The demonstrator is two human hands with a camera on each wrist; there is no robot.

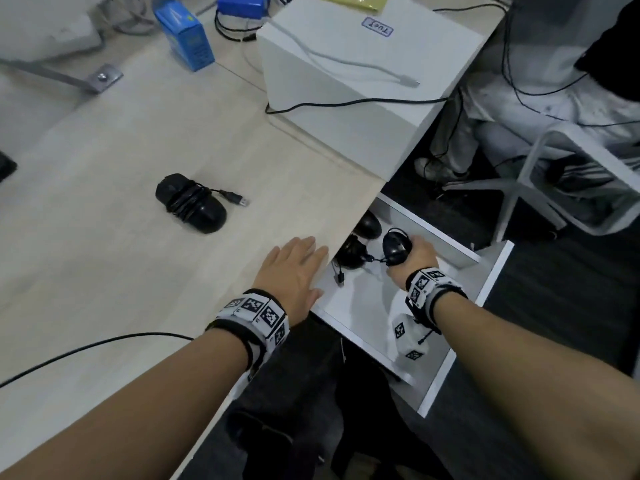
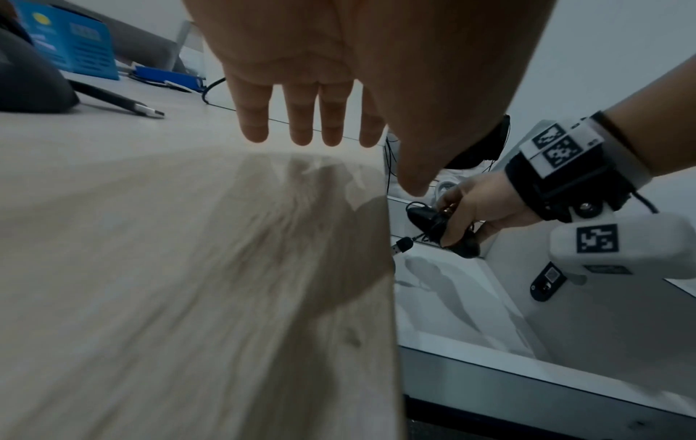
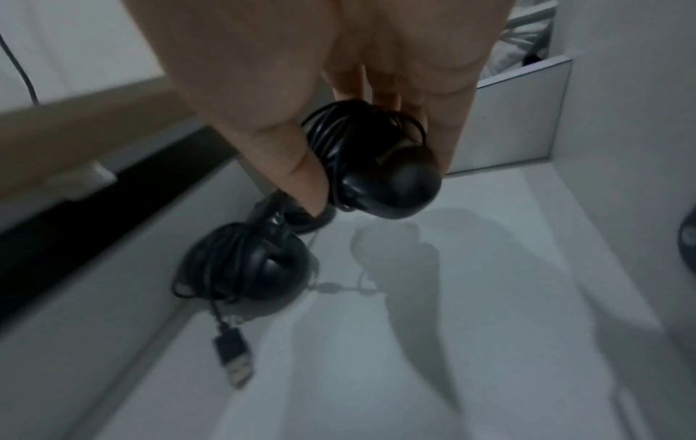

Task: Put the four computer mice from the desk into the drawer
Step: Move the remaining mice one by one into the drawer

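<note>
My right hand point(image 1: 417, 259) grips a black mouse point(image 1: 396, 245) by its sides, thumb on one flank and fingers on the other, over the cable wound round its body, so the loops stay put while I lower it. It hangs just above the white floor of the open drawer point(image 1: 450, 244), not yet set down. I hold it toward the far end of the drawer, beside the 2 mice already lying there: one with a wrapped cable point(image 1: 351, 251) at the drawer's left side, its plug trailing toward me, and another point(image 1: 367, 225) further back, half under the tabletop point(image 1: 121, 271) edge.

My left hand point(image 1: 294, 271) is flat and relaxed on the tabletop right at the edge over the drawer, fingers straight, holding nothing; I judge it steadies me while I lean.

The 4th mouse point(image 1: 190, 202) sits on the tabletop, well to the left of the drawer, cable wrapped round its middle and plug sticking out to the right. That makes 2 in, 1 in hand, 1 left.

Beyond the drawer stands a white box point(image 1: 363, 81) with cables draped over it, and a blue carton point(image 1: 183, 39) further back. A loose black cable point(image 1: 86, 348) crosses the tabletop near my left forearm. Nothing blocks the drawer's floor; the trailing plug is what I could snag.
</note>
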